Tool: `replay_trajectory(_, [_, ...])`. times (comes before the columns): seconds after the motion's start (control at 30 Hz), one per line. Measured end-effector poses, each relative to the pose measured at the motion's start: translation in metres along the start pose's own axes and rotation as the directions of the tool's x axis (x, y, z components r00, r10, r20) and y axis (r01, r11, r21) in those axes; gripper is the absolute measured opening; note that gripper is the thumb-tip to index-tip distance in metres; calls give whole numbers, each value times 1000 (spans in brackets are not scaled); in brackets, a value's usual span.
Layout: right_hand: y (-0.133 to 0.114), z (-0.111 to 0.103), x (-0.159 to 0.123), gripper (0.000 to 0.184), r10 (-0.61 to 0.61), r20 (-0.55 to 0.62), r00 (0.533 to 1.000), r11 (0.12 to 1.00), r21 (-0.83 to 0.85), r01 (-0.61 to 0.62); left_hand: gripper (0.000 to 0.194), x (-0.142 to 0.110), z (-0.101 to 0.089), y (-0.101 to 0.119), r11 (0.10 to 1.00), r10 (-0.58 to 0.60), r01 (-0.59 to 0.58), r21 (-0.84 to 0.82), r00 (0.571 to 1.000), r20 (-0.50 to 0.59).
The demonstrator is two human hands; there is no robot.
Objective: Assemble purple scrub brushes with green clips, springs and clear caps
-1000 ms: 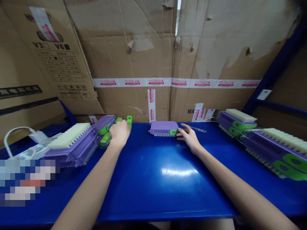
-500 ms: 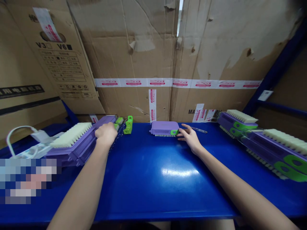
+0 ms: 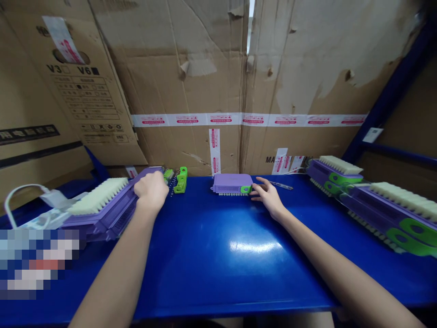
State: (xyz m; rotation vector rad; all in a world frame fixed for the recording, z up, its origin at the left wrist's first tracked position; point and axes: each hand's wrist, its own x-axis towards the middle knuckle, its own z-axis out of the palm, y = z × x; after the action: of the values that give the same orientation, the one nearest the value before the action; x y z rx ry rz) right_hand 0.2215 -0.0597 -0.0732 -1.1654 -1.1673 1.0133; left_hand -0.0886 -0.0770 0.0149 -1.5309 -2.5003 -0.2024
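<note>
A purple housing (image 3: 232,179) with white bristles below and a green end piece (image 3: 246,189) lies at the middle of the blue table. At its right end is my right hand (image 3: 271,199), fingers spread, the tips touching or very close to the green end. My left hand (image 3: 150,190) is closed, back of the hand up, over the far end of the purple housings (image 3: 118,207) on the left. Its fingertips are hidden, so what they hold cannot be seen. Beside it lie green pieces (image 3: 180,180) and several small dark screws (image 3: 173,183).
More purple housings (image 3: 378,205) with cream bristles and green ends are stacked at the right. A thin screwdriver-like tool (image 3: 282,185) lies behind my right hand. On the left are a cream bristle pad (image 3: 99,196) and a white plug with cable (image 3: 54,199). Cardboard (image 3: 187,91) walls the back.
The view has shifted slightly. My left hand stays closed over the small parts at the left, covering a little more of the green ones. My right hand stays at the central housing's end.
</note>
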Motion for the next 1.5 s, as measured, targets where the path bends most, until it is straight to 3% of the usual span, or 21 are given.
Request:
replay_trajectory(0.2, [0, 0, 0, 49, 3, 0, 1000, 1000, 5, -3, 30, -21, -6, 26, 987, 162, -161, 13, 985, -58])
replay_trajectory(0.37, [0, -1, 0, 48, -2, 2, 1000, 1000, -4, 2, 28, -31, 11, 54, 929, 370, -371, -4, 929, -24])
replay_trajectory(0.6, [-1, 0, -1, 48, -2, -1, 1000, 1000, -7, 2, 33, -30, 37, 67, 878, 473, -477, -43, 877, -88])
replay_trajectory(0.97, [1, -1, 0, 52, 4, 13, 1000, 1000, 5, -4, 28, -30, 47, 63, 861, 509, -507, 42, 853, -117])
replay_trajectory(1.23, [2, -1, 1, 53, -17, 20, 1000, 1000, -21, 17, 25, -20, 53, 61, 890, 428, -438, -130, 898, -101])
replay_trajectory(1.33, [5, -2, 1, 56, -99, 32, 995, 989, -108, 101, 33, -16, 58, 59, 895, 399, -415, -165, 909, -122])
replay_trajectory(1.4, [7, -4, 0, 57, -216, 30, 976, 945, -247, 217, 35, -16, 60, 59, 890, 402, -421, -177, 906, -134])
replay_trajectory(1.5, [7, -6, -2, 56, -449, 99, 888, 758, -484, 437, 33, -16, 62, 59, 884, 398, -419, -206, 907, -139])
